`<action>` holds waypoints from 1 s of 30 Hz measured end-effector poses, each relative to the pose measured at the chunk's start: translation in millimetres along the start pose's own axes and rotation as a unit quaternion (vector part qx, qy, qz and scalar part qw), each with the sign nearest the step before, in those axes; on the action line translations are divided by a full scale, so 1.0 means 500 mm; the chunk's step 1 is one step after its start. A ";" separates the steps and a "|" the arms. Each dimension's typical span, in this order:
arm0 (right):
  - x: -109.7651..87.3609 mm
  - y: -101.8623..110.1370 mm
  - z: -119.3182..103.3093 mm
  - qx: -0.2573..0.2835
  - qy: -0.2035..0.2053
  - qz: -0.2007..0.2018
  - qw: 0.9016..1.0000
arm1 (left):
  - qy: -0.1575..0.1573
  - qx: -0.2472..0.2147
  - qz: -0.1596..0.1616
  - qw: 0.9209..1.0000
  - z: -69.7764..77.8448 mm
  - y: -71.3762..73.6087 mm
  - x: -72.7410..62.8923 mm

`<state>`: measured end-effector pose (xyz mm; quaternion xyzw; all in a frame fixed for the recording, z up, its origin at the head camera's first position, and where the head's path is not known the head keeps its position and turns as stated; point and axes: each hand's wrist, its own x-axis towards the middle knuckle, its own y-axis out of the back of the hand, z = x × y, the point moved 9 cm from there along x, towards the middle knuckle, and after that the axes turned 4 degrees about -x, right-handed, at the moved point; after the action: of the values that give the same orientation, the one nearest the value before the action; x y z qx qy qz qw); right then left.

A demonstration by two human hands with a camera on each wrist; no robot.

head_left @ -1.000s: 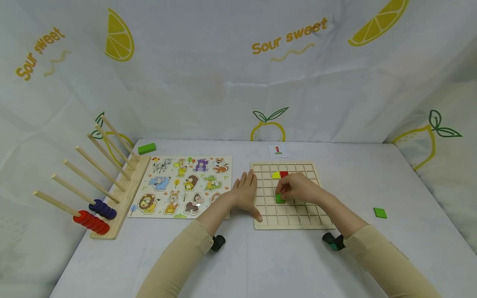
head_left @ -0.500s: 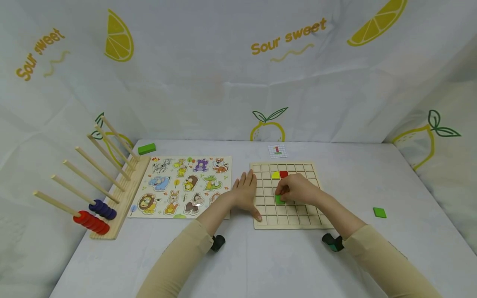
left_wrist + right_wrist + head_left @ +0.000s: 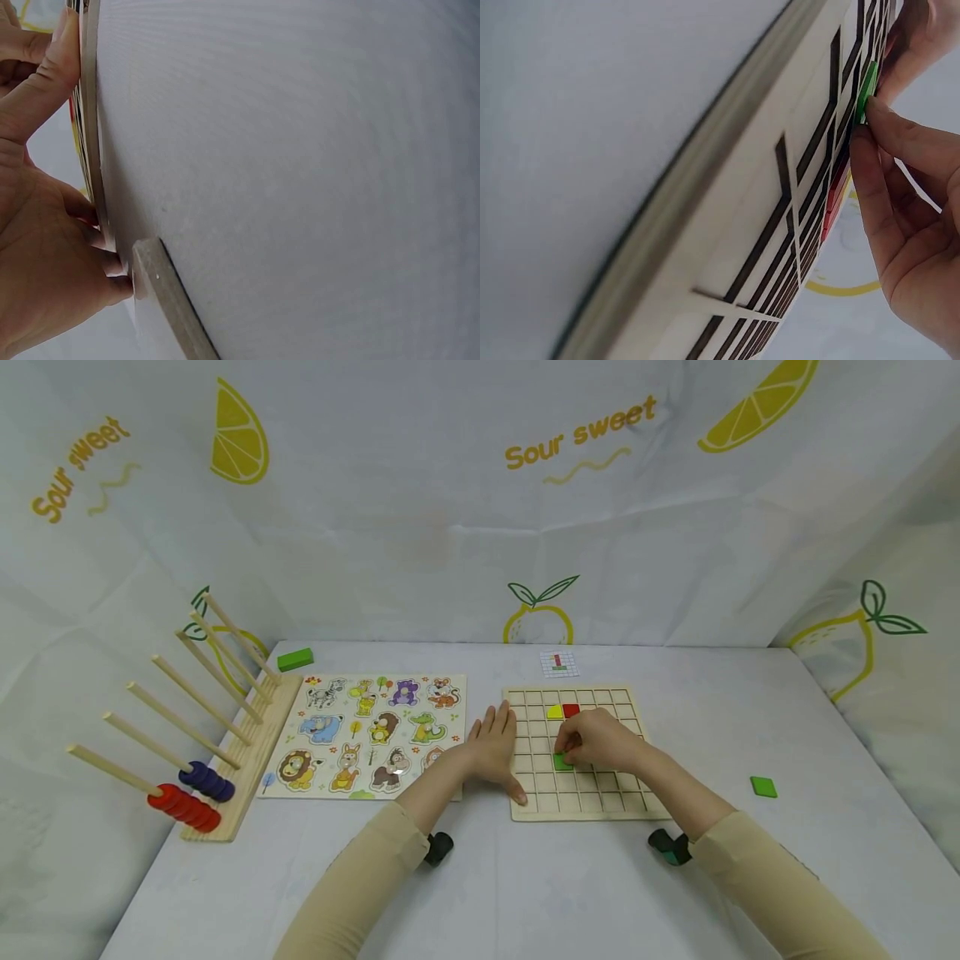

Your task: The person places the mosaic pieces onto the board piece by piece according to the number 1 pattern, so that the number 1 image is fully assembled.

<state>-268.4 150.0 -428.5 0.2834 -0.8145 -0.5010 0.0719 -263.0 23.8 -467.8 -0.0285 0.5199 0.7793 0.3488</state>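
1. Green tile [image 3: 562, 763] on the grid board [image 3: 592, 816], pinched in the fingertips of the right hand [image 3: 604, 742].
2. Just beyond that pinch: red tile [image 3: 572, 710], yellow tile [image 3: 554, 712].
3. Left of it, the left hand [image 3: 492, 753], fingers straight, touches the board's edge.

"What is set around the grid board [image 3: 592, 815]?"
"The puzzle board [image 3: 405, 742] is laid to the left, the bead rack [image 3: 258, 750] farther left, the card [image 3: 559, 664] behind, the loose tile [image 3: 763, 787] well to the right."
"And the block [image 3: 295, 658]?"
"It is placed behind the puzzle board, near the rack's far end."
"On the grid?"
"Two tiles [image 3: 571, 711] are laid side by side, and the gripped tile [image 3: 562, 763] is held before them."
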 end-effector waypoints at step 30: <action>-0.142 0.097 0.153 0.017 -0.083 -0.103 0.991 | 0.003 -0.001 -0.005 1.000 -0.012 -0.012 0.016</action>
<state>-259.2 263.4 -412.2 0.3250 -0.7926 -0.5133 -0.0526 -267.6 24.1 -478.5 -0.0340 0.5198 0.7779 0.3515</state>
